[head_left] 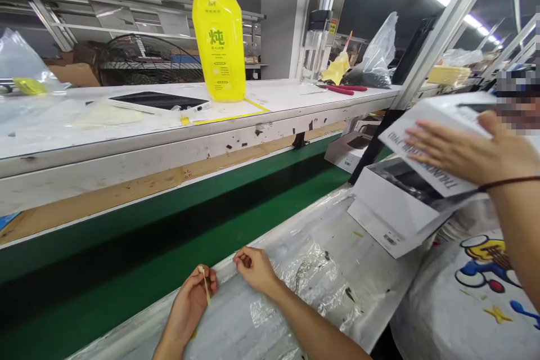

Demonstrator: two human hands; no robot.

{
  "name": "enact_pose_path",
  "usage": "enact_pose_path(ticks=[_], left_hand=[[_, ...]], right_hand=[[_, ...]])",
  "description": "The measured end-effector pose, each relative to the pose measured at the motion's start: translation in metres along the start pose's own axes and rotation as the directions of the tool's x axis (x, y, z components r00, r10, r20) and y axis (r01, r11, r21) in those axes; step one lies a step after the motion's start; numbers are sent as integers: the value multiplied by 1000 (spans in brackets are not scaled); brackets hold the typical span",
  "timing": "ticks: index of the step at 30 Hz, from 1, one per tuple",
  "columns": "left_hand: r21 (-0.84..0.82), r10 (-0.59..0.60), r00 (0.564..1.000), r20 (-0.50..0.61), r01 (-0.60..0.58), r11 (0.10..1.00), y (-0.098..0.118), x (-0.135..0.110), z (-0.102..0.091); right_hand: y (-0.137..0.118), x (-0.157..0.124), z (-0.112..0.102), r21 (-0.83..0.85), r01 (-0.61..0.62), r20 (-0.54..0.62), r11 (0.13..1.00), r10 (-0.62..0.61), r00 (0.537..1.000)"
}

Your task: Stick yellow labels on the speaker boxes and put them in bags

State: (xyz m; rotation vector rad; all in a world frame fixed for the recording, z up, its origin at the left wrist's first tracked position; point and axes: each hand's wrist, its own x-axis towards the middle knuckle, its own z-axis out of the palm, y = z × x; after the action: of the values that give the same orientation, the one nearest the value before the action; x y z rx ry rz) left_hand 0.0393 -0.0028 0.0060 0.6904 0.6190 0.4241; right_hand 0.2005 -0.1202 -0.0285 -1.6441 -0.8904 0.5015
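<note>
My left hand [192, 301] is over the near edge of the plastic-covered bench [312, 270], its thumb and fingers closed on a thin yellowish strip [206, 287]. The strip dangles below the fingertips; its exact kind is unclear. A short way to the right, my right hand [256, 271] has its fingers curled together in a pinch, apart from the left. Whatever may be between those fingertips is hidden or too small to see. A green conveyor belt [236, 219] runs just beyond both hands.
A co-worker's hand [468, 146] rests on a printed white box [439, 171] at right, above an open white box [392, 208]. On the white shelf [278, 107] stand a bottle of yellow liquid [221, 50], a black tablet-like panel [160, 101] and red-handled pliers [341, 89].
</note>
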Motion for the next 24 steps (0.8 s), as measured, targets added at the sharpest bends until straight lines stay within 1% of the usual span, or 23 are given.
enact_pose_path(ticks=[3,9,12,20,24], left_hand=[[19,9,1000,-2,-9,1000,0,-1,2],[14,25,997,-78,-24,1000,-3,1,2],[39,45,993,-106,-41,998,-6,2,-1],[149,42,998,-48,-35,988,-9,1,-5],[206,20,998,-58,-8,979,-7,-1,-3]], right_hand=[[0,1,1,-12,4,2,1000,-4,1000],[-2,0,1,-24,-6,-4,1000,6,1000],[-3,1,0,-29,-4,-4,1000,4,1000],[-3,2,-1,-27,-13,8,1000,13,1000],[-4,2,-1,-16,-24,10,1000,24,1000]])
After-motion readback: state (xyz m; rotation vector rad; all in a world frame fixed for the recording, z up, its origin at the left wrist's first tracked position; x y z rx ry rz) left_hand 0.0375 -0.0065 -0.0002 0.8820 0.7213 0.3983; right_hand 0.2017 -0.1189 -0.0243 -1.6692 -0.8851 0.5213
